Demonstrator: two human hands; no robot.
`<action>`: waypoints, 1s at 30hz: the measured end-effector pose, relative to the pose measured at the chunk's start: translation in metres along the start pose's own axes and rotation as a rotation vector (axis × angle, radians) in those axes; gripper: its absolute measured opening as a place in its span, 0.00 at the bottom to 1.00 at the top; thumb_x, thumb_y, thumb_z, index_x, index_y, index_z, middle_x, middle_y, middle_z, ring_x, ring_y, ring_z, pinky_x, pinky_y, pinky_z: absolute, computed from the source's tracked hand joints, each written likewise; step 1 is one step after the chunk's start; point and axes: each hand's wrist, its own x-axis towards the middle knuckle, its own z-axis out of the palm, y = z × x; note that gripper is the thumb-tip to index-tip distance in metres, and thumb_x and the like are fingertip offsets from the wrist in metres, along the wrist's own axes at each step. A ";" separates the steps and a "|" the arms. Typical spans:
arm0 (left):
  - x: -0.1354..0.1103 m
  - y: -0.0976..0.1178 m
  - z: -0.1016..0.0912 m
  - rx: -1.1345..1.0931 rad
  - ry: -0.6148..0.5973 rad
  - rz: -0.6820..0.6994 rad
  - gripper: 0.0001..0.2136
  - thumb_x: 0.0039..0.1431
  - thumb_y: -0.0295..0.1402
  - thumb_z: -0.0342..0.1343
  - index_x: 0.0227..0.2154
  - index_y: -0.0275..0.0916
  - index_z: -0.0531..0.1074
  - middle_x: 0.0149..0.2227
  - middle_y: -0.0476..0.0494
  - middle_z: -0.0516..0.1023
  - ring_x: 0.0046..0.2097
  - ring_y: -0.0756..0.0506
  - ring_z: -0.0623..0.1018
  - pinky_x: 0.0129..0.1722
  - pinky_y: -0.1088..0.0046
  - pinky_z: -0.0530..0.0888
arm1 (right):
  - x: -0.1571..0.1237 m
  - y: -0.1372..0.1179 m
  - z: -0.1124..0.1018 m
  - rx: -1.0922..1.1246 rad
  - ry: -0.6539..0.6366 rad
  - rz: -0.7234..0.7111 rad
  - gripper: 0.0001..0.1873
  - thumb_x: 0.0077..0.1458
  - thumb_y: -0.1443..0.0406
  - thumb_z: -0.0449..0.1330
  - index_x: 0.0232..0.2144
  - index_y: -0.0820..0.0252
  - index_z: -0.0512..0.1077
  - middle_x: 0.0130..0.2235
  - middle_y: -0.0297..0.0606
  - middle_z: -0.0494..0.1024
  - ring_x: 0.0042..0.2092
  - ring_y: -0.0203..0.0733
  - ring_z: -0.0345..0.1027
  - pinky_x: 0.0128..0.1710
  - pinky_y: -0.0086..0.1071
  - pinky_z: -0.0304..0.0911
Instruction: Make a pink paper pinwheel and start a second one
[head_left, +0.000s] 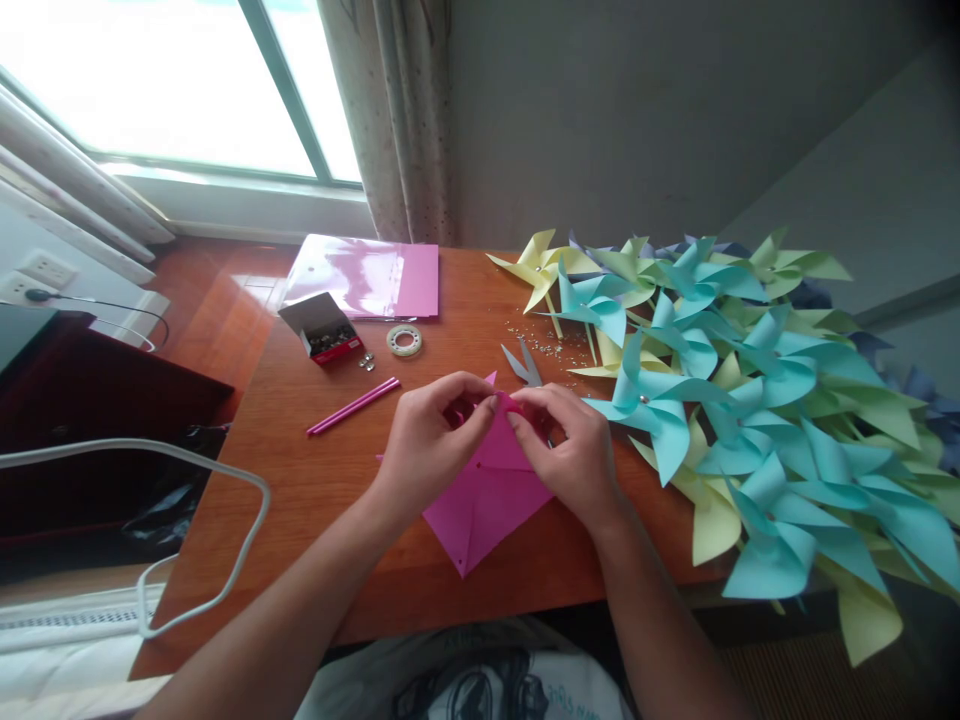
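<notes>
A pink paper square (pixel 472 510) with slits running toward its middle lies on the table in front of me, one corner pointing at me. Small dark holes show near its centre and its near corner. My left hand (pixel 439 430) pinches the far part of the paper between thumb and fingers. Close beside it, my right hand (pixel 574 450) is closed on the same far edge, fingertips almost meeting the left ones. What lies right under the fingertips is partly hidden. Scissors (pixel 524 366) with grey blades rest just beyond my right hand.
Blue, yellow and green paper pinwheels (pixel 750 400) are heaped on the right. To the left lie pink sticks (pixel 354 406), a tape roll (pixel 405 341) and an open red box (pixel 330 345) of small metal pieces. Pink sheets (pixel 416 280) lie behind; a white cable (pixel 255 530) loops at left.
</notes>
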 end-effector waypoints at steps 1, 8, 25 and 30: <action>0.000 0.000 0.000 -0.003 0.007 0.000 0.06 0.59 0.34 0.60 0.31 0.37 0.76 0.27 0.46 0.79 0.27 0.50 0.74 0.26 0.76 0.68 | 0.000 0.001 0.001 -0.021 0.005 -0.015 0.04 0.61 0.67 0.61 0.38 0.56 0.75 0.32 0.35 0.75 0.30 0.39 0.68 0.33 0.33 0.67; 0.000 -0.002 -0.001 -0.006 0.053 -0.012 0.06 0.58 0.34 0.61 0.31 0.36 0.77 0.26 0.47 0.77 0.27 0.50 0.73 0.26 0.76 0.68 | -0.003 0.000 0.003 -0.114 0.056 -0.166 0.10 0.62 0.68 0.60 0.45 0.55 0.74 0.36 0.39 0.77 0.36 0.42 0.71 0.37 0.35 0.69; 0.001 0.002 -0.001 0.045 0.072 0.046 0.03 0.58 0.31 0.61 0.31 0.37 0.78 0.27 0.48 0.78 0.27 0.51 0.73 0.26 0.76 0.67 | -0.003 0.000 0.003 -0.054 0.059 -0.012 0.04 0.61 0.66 0.60 0.35 0.57 0.76 0.29 0.34 0.75 0.27 0.38 0.66 0.28 0.31 0.61; 0.001 0.002 -0.001 0.031 0.065 0.023 0.04 0.58 0.32 0.61 0.31 0.37 0.77 0.27 0.47 0.78 0.28 0.50 0.73 0.26 0.76 0.68 | -0.004 -0.002 0.002 -0.030 0.042 -0.025 0.03 0.61 0.66 0.61 0.37 0.56 0.76 0.31 0.34 0.76 0.29 0.38 0.68 0.29 0.31 0.63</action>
